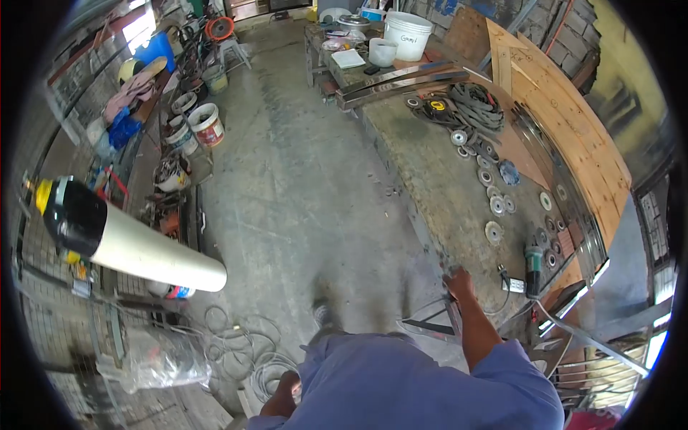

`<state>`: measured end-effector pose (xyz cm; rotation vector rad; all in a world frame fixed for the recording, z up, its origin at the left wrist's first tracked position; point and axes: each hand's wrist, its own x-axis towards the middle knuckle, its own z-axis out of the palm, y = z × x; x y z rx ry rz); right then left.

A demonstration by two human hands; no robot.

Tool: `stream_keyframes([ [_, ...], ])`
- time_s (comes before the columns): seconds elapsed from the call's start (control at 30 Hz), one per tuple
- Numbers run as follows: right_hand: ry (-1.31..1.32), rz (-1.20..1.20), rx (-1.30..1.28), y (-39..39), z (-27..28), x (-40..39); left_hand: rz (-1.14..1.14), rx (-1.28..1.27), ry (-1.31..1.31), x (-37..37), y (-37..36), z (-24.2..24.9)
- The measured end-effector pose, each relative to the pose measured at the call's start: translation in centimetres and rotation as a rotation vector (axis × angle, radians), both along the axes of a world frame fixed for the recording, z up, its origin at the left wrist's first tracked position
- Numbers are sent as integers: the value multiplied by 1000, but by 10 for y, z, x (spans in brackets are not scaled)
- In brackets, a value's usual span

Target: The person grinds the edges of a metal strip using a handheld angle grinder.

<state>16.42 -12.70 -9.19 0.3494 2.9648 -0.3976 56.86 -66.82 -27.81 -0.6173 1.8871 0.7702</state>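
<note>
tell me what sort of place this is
Probably a metalworking workshop: the workbench holds what looks like an angle grinder and scattered discs, with what appears to be a large gas cylinder opposite it.

"Gami" on a white bucket (408,37)

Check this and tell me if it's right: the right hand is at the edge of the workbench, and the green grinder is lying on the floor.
The grinder's place is wrong: the head view shows the green grinder on the workbench. The right hand is indeed at the workbench's edge.
</note>
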Motion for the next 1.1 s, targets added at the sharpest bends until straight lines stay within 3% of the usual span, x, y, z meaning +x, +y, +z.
stream_keyframes([
  [0.1,-222,-132,72,-11,7,-3,203,-52,215,-97,-58,-20],
  [0.2,-330,-268,32,-23,24,-14,157,-150,418,-228,-107,8],
  [0.27,-343,-333,83,-45,60,-17,233,-180,422,-308,-136,-9],
  [0.3,-345,-350,75,-48,72,-19,81,-191,508,-350,-129,41],
  [0.4,-337,-390,68,-55,68,-19,224,-69,619,-429,-143,-1],
  [0.47,-379,-421,89,-53,61,-18,-404,-146,564,-473,-130,25],
  [0.53,-413,-438,59,-59,74,-25,-46,-55,417,-498,-113,28],
  [0.6,-425,-442,65,-57,66,-21,-156,-35,385,-521,-117,10],
  [0.67,-449,-445,104,-50,55,-19,-125,-15,387,-550,-122,2],
  [0.7,-468,-459,88,-49,52,-21,-128,-39,344,-577,-120,21],
  [0.8,-527,-506,63,-54,60,-24,-227,-120,635,-661,-131,27],
  [0.87,-540,-563,59,-57,59,-25,-270,-229,696,-740,-138,13],
  [0.93,-440,-640,94,-69,62,-22,144,-96,736,-820,-120,38],
  [1.0,-372,-749,106,-74,46,-24,103,-33,826,-880,-63,169],
  [1.07,-435,-754,2,-77,27,-34,110,125,975,-941,-58,161],
  [1.1,-446,-799,-15,-83,17,-43,123,152,958,-961,-45,187],
])
